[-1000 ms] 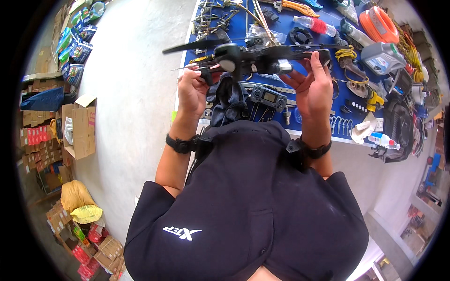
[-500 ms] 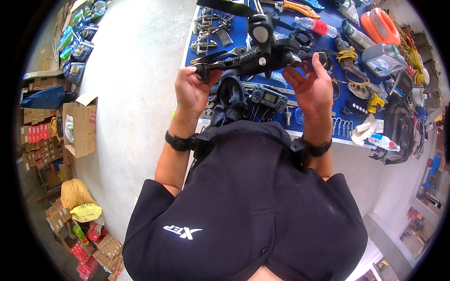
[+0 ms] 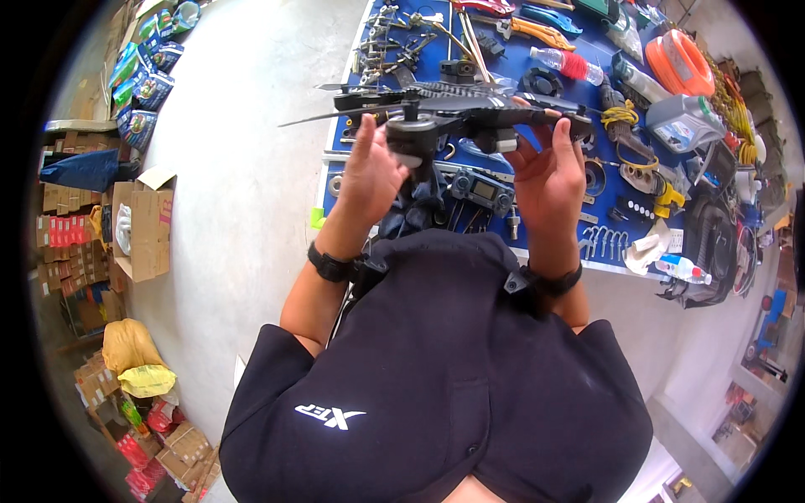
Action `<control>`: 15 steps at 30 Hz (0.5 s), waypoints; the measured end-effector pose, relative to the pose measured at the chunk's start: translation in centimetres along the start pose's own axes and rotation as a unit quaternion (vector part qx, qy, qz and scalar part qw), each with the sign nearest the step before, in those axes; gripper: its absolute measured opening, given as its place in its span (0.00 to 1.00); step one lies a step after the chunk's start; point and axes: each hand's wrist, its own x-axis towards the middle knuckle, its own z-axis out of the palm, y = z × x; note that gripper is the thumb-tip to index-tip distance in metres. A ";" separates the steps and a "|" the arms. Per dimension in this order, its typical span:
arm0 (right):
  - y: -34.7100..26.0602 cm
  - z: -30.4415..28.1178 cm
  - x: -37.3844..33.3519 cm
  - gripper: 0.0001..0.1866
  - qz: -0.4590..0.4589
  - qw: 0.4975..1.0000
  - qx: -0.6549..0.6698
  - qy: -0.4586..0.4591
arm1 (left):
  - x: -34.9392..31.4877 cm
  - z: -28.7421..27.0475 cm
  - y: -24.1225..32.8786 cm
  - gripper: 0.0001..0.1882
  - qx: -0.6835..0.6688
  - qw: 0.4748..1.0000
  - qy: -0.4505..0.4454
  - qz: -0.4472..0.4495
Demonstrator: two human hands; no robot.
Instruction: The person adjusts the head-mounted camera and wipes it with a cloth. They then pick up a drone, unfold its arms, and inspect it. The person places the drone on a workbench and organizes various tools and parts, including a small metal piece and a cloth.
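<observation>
so, i read this step as holding the drone (image 3: pixel 474 117) up: above the blue table (image 3: pixel 614 189), right hand (image 3: pixel 550 176) grasping one end, left hand (image 3: pixel 373 178) opposite, grip unclear; next calls for steady two-sided support.

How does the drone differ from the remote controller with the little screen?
The drone is black, while the controller is grey.
The drone is up in the right hand; the controller lies on the blue table.
The drone has long propeller blades, the controller a small screen.
The drone looks wider than the controller.
</observation>
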 end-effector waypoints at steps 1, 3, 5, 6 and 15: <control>0.2 -0.1 -0.2 0.15 -0.007 0.999 0.012 -0.031 | 0.3 -0.6 -0.3 0.41 -0.040 0.997 -0.059 -0.028; 0.7 0.5 -0.7 0.15 0.005 0.998 0.014 -0.060 | 0.4 -0.9 -0.8 0.39 -0.066 0.985 -0.154 -0.031; 0.7 1.0 -1.4 0.12 0.035 0.994 0.011 -0.103 | 0.1 0.4 0.1 0.44 -0.176 0.963 -0.198 -0.043; 0.7 1.0 -1.5 0.12 0.045 0.988 0.007 -0.148 | -0.4 1.7 0.8 0.47 -0.135 0.981 -0.136 -0.032; -2.6 -1.5 0.7 0.18 0.052 0.882 -0.227 -0.410 | -1.7 2.4 2.8 0.61 0.107 0.983 -0.139 0.053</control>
